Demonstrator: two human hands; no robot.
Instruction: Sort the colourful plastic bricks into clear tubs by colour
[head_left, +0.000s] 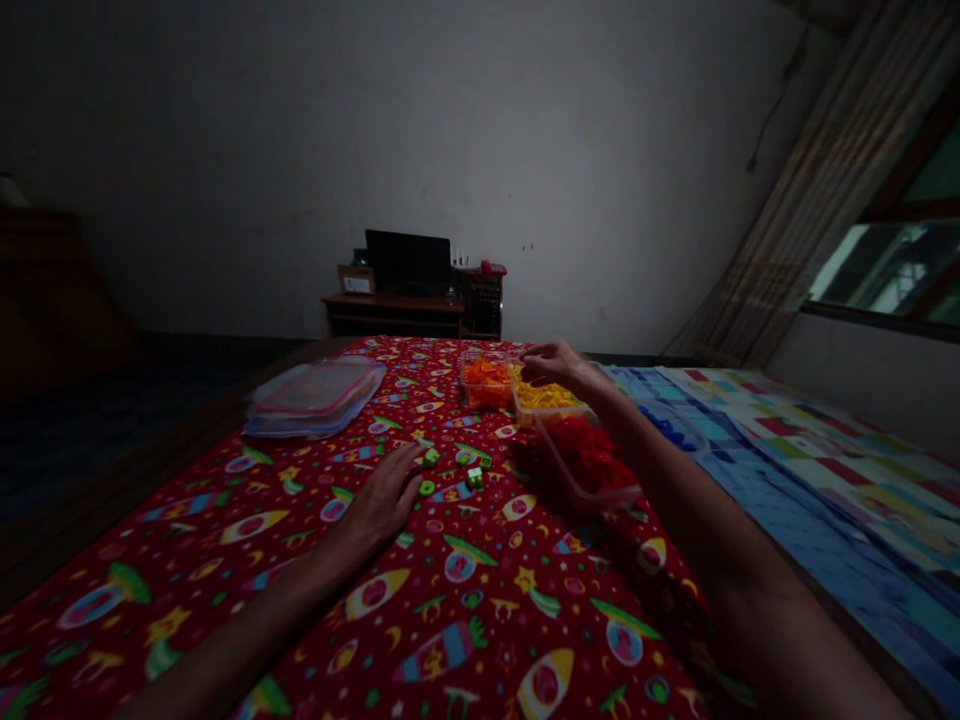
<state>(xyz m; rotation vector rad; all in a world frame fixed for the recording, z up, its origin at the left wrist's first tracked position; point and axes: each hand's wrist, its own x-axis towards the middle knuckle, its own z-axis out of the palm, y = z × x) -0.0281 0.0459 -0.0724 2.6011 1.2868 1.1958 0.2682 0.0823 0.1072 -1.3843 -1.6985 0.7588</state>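
Observation:
My left hand [381, 498] lies flat on the red patterned cloth [315, 580], fingers stretched out, its tips beside several small green pieces [454, 472]. My right hand [553, 364] reaches far forward over a clear tub of yellow pieces [546, 398], fingers curled downward; whether it holds anything is hidden. A tub of orange pieces [486, 382] stands just left of the yellow one. A tub of red pieces [589, 455] sits nearer, under my right forearm.
A stack of clear plastic lids [315, 395] lies at the cloth's far left. A blue and multicoloured patchwork cover [787, 450] spreads to the right. A dark desk with a monitor [409, 285] stands against the far wall. A curtained window [885, 260] is at right.

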